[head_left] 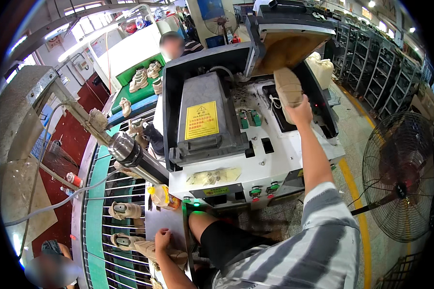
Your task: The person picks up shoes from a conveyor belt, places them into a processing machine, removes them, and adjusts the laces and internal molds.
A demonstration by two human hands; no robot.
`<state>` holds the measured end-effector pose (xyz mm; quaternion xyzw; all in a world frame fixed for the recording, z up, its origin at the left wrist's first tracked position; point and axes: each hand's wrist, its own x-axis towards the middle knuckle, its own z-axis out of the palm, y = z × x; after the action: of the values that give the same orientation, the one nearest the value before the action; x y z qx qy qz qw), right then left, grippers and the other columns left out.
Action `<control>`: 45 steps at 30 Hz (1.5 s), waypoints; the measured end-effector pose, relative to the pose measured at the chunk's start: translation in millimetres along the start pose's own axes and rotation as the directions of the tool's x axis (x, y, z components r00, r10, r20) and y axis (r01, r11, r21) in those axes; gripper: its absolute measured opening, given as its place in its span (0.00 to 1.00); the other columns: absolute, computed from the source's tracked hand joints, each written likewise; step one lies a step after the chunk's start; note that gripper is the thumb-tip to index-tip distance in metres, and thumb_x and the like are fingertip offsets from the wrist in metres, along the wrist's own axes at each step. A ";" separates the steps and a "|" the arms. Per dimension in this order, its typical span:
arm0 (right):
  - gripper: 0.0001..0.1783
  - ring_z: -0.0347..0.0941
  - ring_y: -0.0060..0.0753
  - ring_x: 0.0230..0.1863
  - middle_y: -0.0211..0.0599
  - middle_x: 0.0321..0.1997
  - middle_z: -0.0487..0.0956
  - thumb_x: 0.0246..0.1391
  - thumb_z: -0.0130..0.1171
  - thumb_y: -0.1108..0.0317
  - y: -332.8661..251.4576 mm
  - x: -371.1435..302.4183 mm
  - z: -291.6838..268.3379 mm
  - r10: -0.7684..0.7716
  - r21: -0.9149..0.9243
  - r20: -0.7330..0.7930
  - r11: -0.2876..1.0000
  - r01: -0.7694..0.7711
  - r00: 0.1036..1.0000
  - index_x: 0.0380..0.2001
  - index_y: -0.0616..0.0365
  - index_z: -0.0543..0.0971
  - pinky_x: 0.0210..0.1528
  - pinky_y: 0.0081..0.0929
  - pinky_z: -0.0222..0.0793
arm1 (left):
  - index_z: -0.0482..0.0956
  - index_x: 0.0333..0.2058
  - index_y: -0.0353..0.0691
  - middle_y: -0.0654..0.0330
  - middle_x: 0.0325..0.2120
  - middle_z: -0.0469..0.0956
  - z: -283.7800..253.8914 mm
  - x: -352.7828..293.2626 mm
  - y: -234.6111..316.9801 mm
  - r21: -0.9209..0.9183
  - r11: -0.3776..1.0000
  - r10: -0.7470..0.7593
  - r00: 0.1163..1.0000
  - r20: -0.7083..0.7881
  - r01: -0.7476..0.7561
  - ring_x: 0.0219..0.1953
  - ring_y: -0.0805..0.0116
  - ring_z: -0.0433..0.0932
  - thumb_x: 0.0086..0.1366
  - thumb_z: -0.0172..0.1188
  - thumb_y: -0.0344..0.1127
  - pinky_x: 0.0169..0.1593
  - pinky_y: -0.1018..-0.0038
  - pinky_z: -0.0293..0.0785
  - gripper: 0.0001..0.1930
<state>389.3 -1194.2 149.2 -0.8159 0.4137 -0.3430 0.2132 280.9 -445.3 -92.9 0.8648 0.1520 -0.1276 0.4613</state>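
My right hand (301,111) grips a beige shoe (288,83) by its lower end, fingers wrapped round it. The shoe stands tilted over the black recessed bed (287,127) on the machine's right side, beneath a raised lid with a brown underside (291,48). A white lace hangs beside it. Curled closed, my left hand (163,239) rests low by the metal ledge (165,220); whatever its fingers hold, if anything, is hidden. Beige shoes (147,249) lie next to that hand and partly under my left forearm.
A grey cover with a yellow label (201,120) fills the machine's left side. On the left runs a roller conveyor (97,226) with beige shoes on it. A yellow-capped bottle (163,197) stands on the ledge. At right is a large fan (400,178). Two other people are nearby.
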 end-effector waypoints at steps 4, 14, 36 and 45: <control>0.45 0.67 0.53 0.57 0.50 0.54 0.73 0.33 0.71 0.56 54.8 -46.8 23.2 -0.147 0.204 -0.375 0.950 0.237 0.915 0.57 0.59 0.67 0.57 0.47 0.63 | 0.80 0.37 0.32 0.56 0.26 0.81 -10.0 3.0 -24.5 0.013 0.975 0.224 0.966 -0.130 -0.224 0.28 0.70 0.78 0.58 0.59 0.33 0.35 0.74 0.74 0.12; 0.23 0.74 0.36 0.41 0.36 0.40 0.79 0.36 0.68 0.71 72.6 -186.5 -47.6 -0.152 0.746 0.514 0.564 -0.353 0.844 0.41 0.62 0.77 0.46 0.37 0.69 | 0.76 0.42 0.31 0.60 0.32 0.77 9.8 -77.6 99.1 -0.584 0.735 0.316 0.936 -0.152 -0.343 0.34 0.71 0.77 0.63 0.55 0.26 0.42 0.75 0.75 0.09; 0.51 0.63 0.41 0.63 0.52 0.64 0.66 0.48 0.67 0.54 -174.1 -621.7 74.5 -0.489 0.573 0.755 0.816 0.078 -0.436 0.68 0.63 0.53 0.63 0.36 0.59 | 0.56 0.64 0.47 0.50 0.53 0.71 -221.1 -236.9 -97.6 -0.880 0.195 -0.371 0.798 -0.474 -0.433 0.49 0.50 0.74 0.47 0.50 0.20 0.51 0.53 0.75 0.41; 0.60 0.64 0.41 0.59 0.50 0.60 0.66 0.38 0.75 0.63 -134.2 -655.7 83.6 -0.483 0.530 0.620 0.839 -0.124 -0.618 0.69 0.60 0.48 0.61 0.34 0.61 | 0.48 0.69 0.50 0.47 0.60 0.63 -260.4 -91.4 -182.3 -0.773 0.635 -0.634 0.557 -0.536 -0.020 0.51 0.49 0.70 0.50 0.57 0.16 0.45 0.57 0.70 0.49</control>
<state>244.9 -574.2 -73.7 -0.6812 -0.2625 0.4535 0.5113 148.2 -144.5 -57.2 0.5376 0.5345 0.2387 0.6069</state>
